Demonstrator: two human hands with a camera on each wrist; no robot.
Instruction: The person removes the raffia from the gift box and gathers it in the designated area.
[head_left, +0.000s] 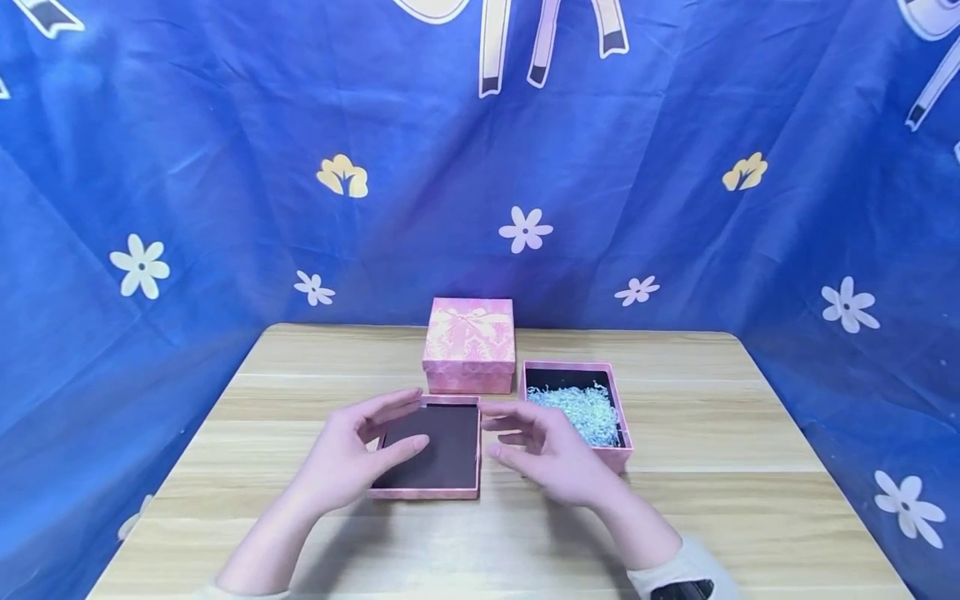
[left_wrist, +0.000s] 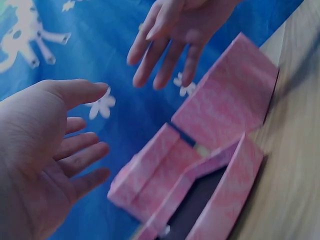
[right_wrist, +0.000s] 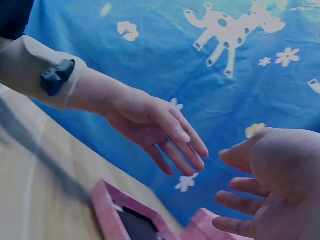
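Fingers (left_wrist: pixel 90 159) of the left hand (head_left: pixel 352 458) bend loosely, the thumb held away from them, with nothing in their hold; the right hand (head_left: pixel 551 454) is much the same, gently curved and gripping nothing. The palms face each other across a gap, and the wrist views show both hands raised above the table (head_left: pixel 697 450).

The tray (head_left: pixel 442 458), shallow and pink-walled, lies flat on the table, below the hands and roughly between them. Height seems to be the relation that matters most: the tray is lower than both hands. The left hand looks the nearer, its thumb overlapping the dark floor in the head view, while the right fingertips lie about at the right rim. Neither appears to touch it. Its outline is nearly square, so no long axis stands out.

What shows of the tray's floor is bare; the left hand hides some of it. Just right of the tray, partly behind the right hand, stands the filled box (head_left: pixel 617 460), lidless, with pale blue shred (head_left: pixel 581 412) heaped toward its front; anything beneath is hidden. Beyond the tray sits the bow box (head_left: pixel 471 379), lid on, contents unseen. Blue cloth (head_left: pixel 420 167) hangs behind everything
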